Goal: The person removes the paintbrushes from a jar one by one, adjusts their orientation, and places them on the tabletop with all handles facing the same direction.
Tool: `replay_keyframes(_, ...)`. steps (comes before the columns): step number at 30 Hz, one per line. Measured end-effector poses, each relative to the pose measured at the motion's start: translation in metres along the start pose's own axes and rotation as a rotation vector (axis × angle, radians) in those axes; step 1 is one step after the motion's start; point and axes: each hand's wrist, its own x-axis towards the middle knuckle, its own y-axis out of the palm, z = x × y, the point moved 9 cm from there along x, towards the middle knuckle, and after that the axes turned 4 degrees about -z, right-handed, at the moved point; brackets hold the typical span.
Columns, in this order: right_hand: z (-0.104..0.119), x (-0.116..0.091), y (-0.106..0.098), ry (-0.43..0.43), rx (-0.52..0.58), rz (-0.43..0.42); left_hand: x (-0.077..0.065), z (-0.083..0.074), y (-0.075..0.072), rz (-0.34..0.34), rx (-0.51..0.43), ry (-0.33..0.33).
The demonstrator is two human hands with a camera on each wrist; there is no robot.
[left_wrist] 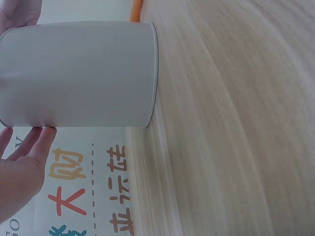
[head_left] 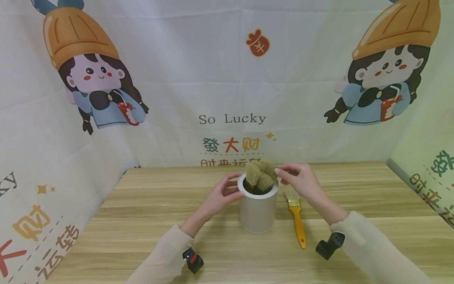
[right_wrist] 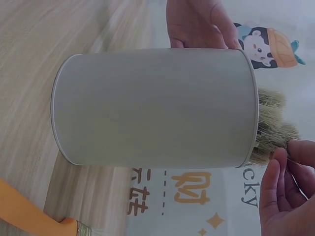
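The right grip pinches the bristles of an upright brush, just left of it in the can; the left grip, farther off, curls round the can's left side. A loose brush lies below the right grip.

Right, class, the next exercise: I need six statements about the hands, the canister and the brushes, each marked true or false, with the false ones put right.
1. The left hand holds the canister at its side. True.
2. The canister lies tipped over. False: it stands upright on the table.
3. The right hand pinches bristles that stick out of the canister. True.
4. A loose brush lies to the right of the canister. True.
5. The loose brush is blue-handled. False: its handle is orange-yellow.
6. Every bristle in the canister is hidden inside it. False: several bundles rise above its top.
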Motion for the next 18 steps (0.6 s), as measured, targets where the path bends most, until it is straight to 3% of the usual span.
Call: replay_keyframes(18,0.018,0.003,-0.018,-0.021,0.037,-0.070,-0.002,-0.003,0.001,-0.003,-0.014,-0.003)
